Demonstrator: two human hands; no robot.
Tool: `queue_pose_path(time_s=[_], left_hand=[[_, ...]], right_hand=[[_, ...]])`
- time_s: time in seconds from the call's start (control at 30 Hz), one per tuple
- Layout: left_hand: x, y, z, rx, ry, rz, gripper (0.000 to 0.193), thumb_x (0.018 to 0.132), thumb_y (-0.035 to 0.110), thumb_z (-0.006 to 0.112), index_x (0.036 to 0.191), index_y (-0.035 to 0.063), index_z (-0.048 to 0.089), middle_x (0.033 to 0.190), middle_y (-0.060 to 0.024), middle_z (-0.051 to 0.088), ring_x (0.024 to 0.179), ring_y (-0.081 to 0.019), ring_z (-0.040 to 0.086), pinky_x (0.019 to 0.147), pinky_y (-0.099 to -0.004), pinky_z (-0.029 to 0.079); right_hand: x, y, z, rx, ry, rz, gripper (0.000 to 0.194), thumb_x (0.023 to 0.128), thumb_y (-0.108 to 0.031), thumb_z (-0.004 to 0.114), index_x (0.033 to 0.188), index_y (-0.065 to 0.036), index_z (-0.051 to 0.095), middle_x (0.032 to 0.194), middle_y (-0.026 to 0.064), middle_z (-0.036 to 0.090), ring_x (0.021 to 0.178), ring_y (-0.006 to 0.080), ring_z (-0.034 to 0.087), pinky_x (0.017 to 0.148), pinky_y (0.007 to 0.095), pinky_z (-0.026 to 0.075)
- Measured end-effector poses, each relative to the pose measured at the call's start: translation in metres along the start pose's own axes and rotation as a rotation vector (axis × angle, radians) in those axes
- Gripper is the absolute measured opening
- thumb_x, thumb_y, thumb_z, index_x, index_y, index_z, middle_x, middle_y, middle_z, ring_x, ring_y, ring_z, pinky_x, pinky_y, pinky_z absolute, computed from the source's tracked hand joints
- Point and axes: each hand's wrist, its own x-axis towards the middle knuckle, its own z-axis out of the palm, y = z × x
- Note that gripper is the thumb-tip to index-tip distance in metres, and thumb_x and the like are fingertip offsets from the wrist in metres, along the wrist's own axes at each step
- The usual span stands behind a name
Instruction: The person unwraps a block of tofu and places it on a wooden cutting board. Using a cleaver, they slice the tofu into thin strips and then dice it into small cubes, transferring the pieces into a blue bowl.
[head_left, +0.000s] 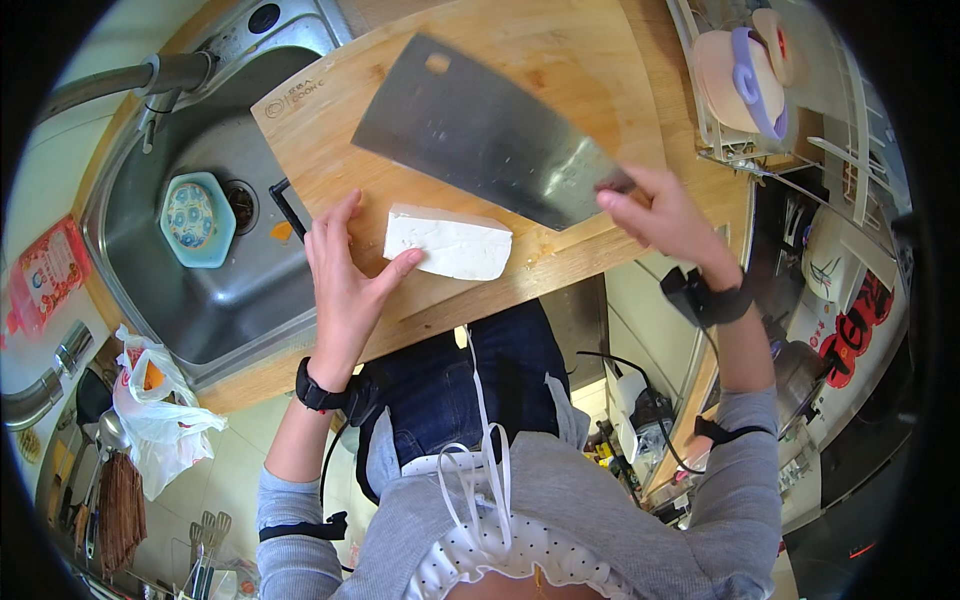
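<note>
A white block that looks like tofu lies near the front edge of a wooden cutting board. My left hand is at the block's left end with its fingers spread. Its thumb overlaps the block's near side; whether it presses on it I cannot tell. My right hand grips the handle of a wide Chinese cleaver. The blade is tilted over the board, beyond and to the right of the block, and hides part of the board. Small pale crumbs lie to the block's right.
Left of the board is a steel sink with a faucet and a pale blue hexagonal bowl inside. A plastic bag hangs by the sink's front corner. At right stand a wire rack and a white pot. Cables trail from both wrist straps.
</note>
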Motion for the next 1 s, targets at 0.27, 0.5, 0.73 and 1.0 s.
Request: queue_pose_path(time_s=[0.27, 0.5, 0.73, 1.0], left_hand=[[0.0, 0.001, 0.005, -0.019, 0.063, 0.027, 0.08, 0.071, 0.034, 0.088, 0.135, 0.0033, 0.051, 0.12, -0.0112, 0.056, 0.11, -0.0281, 0.049, 0.093, -0.0374, 0.042], [-0.002, 0.004, 0.006, -0.042, 0.074, -0.011, 0.074, 0.072, 0.033, 0.087, 0.13, 0.0022, 0.054, 0.115, -0.0115, 0.058, 0.104, -0.0274, 0.051, 0.089, -0.0365, 0.045], [-0.006, 0.007, 0.006, -0.1, 0.085, -0.028, 0.063, 0.075, 0.028, 0.085, 0.125, 0.002, 0.057, 0.109, -0.0111, 0.06, 0.097, -0.0257, 0.053, 0.087, -0.0361, 0.046], [-0.014, 0.015, 0.0, -0.3, 0.108, -0.169, 0.026, 0.083, 0.014, 0.079, 0.104, 0.0015, 0.071, 0.089, -0.0071, 0.071, 0.077, -0.015, 0.065, 0.064, -0.0277, 0.049]], right_hand=[[0.067, 0.003, -0.047, 0.298, -0.273, 0.29, 0.031, 0.102, -0.036, 0.056, 0.106, -0.006, 0.053, 0.057, -0.0068, 0.037, 0.043, 0.001, 0.033, 0.037, 0.0183, 0.031], [0.081, 0.01, -0.059, 0.406, -0.401, 0.354, 0.029, 0.102, -0.036, 0.057, 0.104, -0.007, 0.053, 0.055, -0.0081, 0.034, 0.039, -0.0012, 0.027, 0.033, 0.0161, 0.024], [0.078, -0.001, -0.06, 0.449, -0.35, 0.305, 0.03, 0.102, -0.038, 0.055, 0.102, -0.008, 0.051, 0.052, -0.0071, 0.035, 0.038, -0.0003, 0.029, 0.032, 0.0167, 0.024], [-0.041, -0.043, -0.005, -0.079, 0.15, 0.025, 0.017, 0.095, -0.017, 0.065, 0.092, -0.001, 0.062, 0.058, 0.0004, 0.053, 0.045, 0.0074, 0.049, 0.043, 0.0249, 0.037]])
